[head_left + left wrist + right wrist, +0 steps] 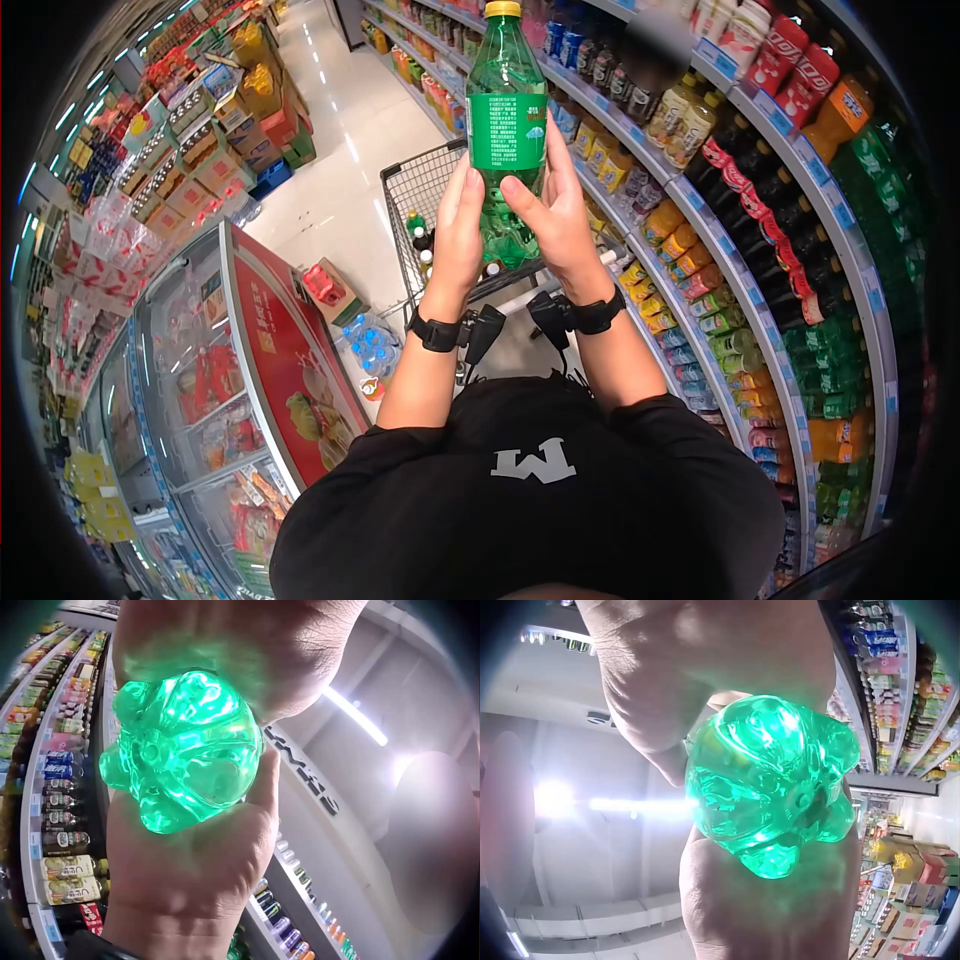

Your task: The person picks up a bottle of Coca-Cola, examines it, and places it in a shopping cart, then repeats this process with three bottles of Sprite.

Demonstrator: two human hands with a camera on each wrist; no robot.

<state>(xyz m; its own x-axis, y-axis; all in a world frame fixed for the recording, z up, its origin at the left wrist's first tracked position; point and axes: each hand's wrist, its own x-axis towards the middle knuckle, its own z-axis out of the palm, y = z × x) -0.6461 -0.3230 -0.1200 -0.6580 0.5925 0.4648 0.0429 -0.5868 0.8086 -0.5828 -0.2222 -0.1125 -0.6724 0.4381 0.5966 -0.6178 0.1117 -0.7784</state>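
Note:
In the head view a large green plastic soda bottle (508,130) stands upright, with a yellow cap and a green label of small white print. My left hand (456,235) grips its lower left side. From the other side my right hand (566,222) holds it, thumb across the front below the label. Both wrist views look up at the bottle's lobed, translucent base (184,754), which sits between the two palms. Beneath the hands is a wire shopping cart (400,190) with several bottles inside, partly hidden by the arms.
Curving shelves (720,235) of drinks run along the right. A chest freezer (190,400) with a red end panel stands at the left. On the floor near it are a pack of blue-capped water bottles (370,342) and a red-and-brown carton (330,290). Stacked boxes (190,150) line the aisle.

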